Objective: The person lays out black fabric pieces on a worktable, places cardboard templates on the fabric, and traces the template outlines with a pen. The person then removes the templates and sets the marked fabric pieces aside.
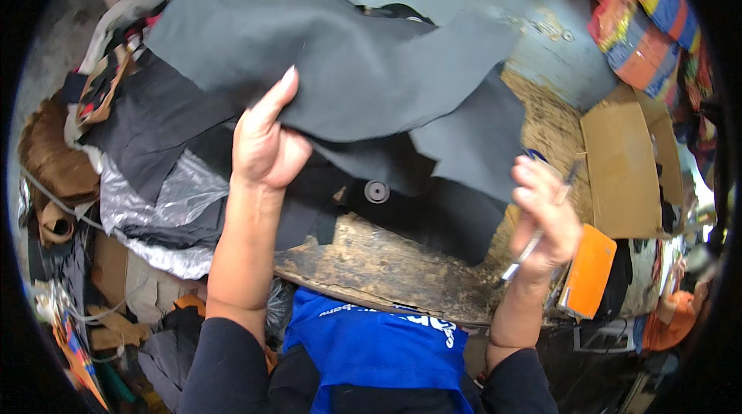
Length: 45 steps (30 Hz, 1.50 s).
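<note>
Pinching the gray sheet [340, 66] at its near edge, the left hand [270, 149] had thumb on top, fingers hidden below. Right hand [547, 217] held a slim pen-like stick [521, 255], off the sheet's right side. Sheet spread over black pieces [464, 221] on the worn wooden bench [386, 263], round disc [376, 192] just below its edge. Cardboard box [618, 163] stood farther right. My take: good handling meant supporting the loose span, flattening it first.

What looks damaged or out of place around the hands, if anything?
The wooden tabletop looks worn: its bare near part is blotched and scuffed. Left of the left hand, crumpled clear plastic lies bunched among black material, which looks untidy.
</note>
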Available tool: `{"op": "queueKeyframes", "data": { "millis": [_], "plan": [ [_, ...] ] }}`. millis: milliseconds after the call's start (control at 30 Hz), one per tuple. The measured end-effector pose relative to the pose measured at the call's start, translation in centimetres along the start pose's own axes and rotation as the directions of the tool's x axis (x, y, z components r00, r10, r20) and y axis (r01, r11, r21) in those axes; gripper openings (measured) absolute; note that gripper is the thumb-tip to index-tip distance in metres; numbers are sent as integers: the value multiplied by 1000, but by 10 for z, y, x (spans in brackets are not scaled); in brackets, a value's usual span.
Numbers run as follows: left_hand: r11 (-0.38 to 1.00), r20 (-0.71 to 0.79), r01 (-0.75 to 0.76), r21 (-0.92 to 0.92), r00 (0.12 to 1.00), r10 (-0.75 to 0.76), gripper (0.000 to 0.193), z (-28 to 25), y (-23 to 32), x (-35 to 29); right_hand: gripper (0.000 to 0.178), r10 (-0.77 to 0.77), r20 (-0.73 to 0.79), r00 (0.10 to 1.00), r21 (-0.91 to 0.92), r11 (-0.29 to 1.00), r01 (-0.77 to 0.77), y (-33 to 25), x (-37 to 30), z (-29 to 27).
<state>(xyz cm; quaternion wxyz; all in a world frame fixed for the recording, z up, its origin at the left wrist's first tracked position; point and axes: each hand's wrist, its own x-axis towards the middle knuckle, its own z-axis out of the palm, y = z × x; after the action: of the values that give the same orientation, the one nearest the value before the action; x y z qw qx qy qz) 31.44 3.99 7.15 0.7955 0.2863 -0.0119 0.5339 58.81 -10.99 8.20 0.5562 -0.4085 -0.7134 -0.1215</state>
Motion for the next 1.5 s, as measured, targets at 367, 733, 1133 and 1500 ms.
{"op": "queueKeyframes", "data": {
  "millis": [367, 733, 1133, 1500],
  "plan": [
    [-715, -179, 46, 698, 978, -112, 107, -44, -95, -131, 59, 923, 109, 370, -235, 385, -892, 23, -117, 1],
    [-740, -355, 305, 600, 930, 95, 79, -87, -122, 32, 45, 876, -170, 452, -322, 384, -865, 126, -69, 78],
    [-641, -312, 347, 684, 934, 173, 77, -83, -120, 23, 28, 7, -104, 995, -481, 875, -56, 91, 120, -32],
    [608, -283, 346, 715, 938, -200, 123, -7, -171, -22, 33, 292, -118, 949, 253, 933, -255, -6, 145, -59]
  ]
}}
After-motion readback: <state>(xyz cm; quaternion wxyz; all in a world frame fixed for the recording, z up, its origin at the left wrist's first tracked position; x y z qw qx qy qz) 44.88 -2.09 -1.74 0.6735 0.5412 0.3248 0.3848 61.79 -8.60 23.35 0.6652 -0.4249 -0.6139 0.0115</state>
